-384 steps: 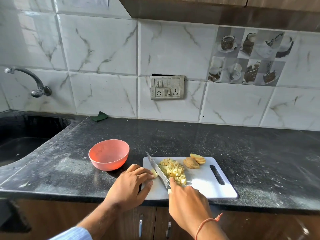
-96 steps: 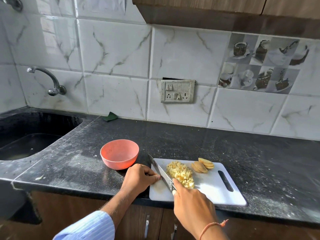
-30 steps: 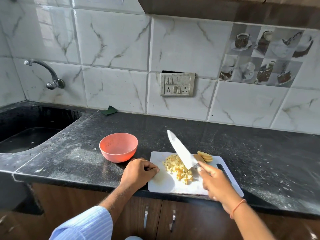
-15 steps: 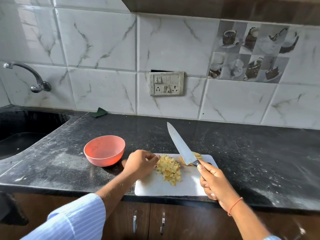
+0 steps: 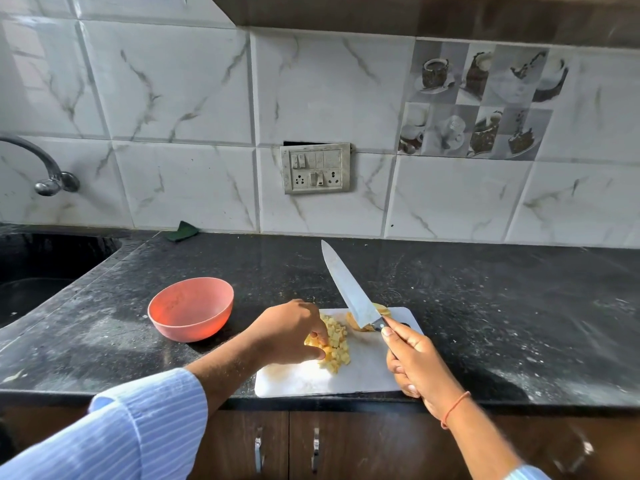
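Observation:
A white cutting board (image 5: pixel 360 375) lies at the counter's front edge. On it sits a heap of small yellow diced pieces (image 5: pixel 336 344), with a few uncut yellow slices (image 5: pixel 360 323) behind. My left hand (image 5: pixel 287 334) lies on the heap's left side, fingers curled into the pieces. My right hand (image 5: pixel 415 362) grips the dark handle of a large knife (image 5: pixel 349 289), blade raised and pointing up-left over the slices. A salmon-pink bowl (image 5: pixel 190 308) stands empty just left of the board.
The black speckled counter (image 5: pixel 502 306) stretches right. A dark sink (image 5: pixel 38 271) with a wall tap (image 5: pixel 45 168) is at the left. A green scrub pad (image 5: pixel 181 231) lies by the tiled wall, under a switch plate (image 5: pixel 315 168). Cabinet doors (image 5: pixel 284 445) below.
The knife has been lifted off the board and swung right, blade up. My left hand moved from the board's left edge onto the diced heap and closed into it.

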Tool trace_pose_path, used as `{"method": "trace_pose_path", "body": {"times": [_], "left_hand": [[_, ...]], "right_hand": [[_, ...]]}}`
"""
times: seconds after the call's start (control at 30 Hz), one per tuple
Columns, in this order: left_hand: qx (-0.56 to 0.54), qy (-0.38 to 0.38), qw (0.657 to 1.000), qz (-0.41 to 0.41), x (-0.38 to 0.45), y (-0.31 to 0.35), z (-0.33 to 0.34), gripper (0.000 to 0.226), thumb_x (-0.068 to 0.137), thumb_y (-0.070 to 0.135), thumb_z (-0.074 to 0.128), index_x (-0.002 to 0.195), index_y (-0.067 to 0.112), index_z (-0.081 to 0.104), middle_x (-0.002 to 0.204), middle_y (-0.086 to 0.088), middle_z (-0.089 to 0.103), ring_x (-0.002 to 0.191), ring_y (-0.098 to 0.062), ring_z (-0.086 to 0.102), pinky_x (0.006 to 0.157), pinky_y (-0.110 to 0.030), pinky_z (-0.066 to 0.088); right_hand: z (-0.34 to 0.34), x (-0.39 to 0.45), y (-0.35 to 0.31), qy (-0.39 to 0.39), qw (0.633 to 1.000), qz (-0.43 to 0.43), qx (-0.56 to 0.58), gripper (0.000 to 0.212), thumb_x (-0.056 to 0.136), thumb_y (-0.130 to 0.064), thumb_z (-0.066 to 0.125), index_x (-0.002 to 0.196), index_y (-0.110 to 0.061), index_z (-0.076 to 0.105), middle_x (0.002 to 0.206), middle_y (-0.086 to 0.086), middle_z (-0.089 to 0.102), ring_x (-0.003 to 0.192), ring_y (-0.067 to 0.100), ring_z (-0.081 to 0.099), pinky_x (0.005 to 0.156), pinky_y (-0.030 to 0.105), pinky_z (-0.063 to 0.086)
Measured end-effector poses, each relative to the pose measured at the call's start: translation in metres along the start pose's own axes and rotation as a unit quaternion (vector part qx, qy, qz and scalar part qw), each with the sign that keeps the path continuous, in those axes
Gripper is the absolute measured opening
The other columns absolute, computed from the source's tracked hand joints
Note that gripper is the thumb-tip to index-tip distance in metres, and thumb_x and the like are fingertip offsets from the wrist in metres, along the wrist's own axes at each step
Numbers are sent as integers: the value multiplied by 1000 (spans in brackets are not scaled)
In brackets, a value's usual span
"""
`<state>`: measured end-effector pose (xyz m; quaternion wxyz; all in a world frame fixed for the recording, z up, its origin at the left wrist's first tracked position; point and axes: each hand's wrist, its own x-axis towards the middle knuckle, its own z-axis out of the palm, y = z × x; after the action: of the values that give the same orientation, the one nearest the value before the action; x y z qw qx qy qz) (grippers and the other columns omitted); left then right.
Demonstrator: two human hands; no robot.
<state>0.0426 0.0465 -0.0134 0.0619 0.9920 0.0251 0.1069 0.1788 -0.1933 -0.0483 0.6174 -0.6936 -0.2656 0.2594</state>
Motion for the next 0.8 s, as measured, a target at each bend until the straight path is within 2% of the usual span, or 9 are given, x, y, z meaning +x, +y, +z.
{"method": "trace_pose_path", "body": {"times": [0.13,0.33,0.4,0.5,0.57,0.63,0.8], "left_hand": [[3,-9,1000,-16,4,4,2,29,90,55,75,111,35,76,105,20,63,93,-1,56,75,-28,55],[-16,9,999,-32,10,8,4,25,101,40,56,108,26,76,107,12,67,92,-9,64,77,-35,61],[-40,30,998,-43,14,6,3,25,105,35,54,111,21,74,106,8,67,92,-11,64,78,-33,59],[-64,55,995,-59,18,-1,0,25,108,27,51,111,16,74,105,9,64,89,-6,56,74,-23,46],[-74,59,993,-73,15,-9,-1,23,108,27,54,110,17,75,102,13,62,87,-4,55,75,-22,44],[-82,67,990,-91,7,-19,0,19,105,31,59,105,21,77,98,16,63,84,-3,59,76,-25,51],[-84,92,980,-153,-31,-42,14,16,100,40,68,95,28,78,95,16,68,82,-1,62,75,-26,54]], "right_hand": [[0,-2,-2,-1,1000,0,1,36,108,-35,56,144,-41,58,64,4,33,48,12,21,39,22,22],[-1,-2,-2,0,1000,3,-5,37,108,-38,56,145,-43,57,64,3,32,48,12,21,40,22,22],[-1,-1,-2,2,1000,6,-8,39,107,-39,56,146,-42,56,65,3,32,49,11,21,41,23,22],[-1,-1,-2,2,1000,6,-10,39,107,-39,56,146,-42,56,65,3,33,49,11,22,40,24,22],[-1,-1,-2,0,1000,6,-9,38,107,-40,56,146,-43,56,65,3,33,49,12,21,41,24,21],[0,-2,-3,0,1000,7,-6,38,107,-40,56,145,-43,56,66,4,33,50,13,20,42,24,20],[4,-2,-4,11,1000,8,-1,39,108,-35,57,147,-37,56,62,2,34,47,11,21,39,22,22]]}}
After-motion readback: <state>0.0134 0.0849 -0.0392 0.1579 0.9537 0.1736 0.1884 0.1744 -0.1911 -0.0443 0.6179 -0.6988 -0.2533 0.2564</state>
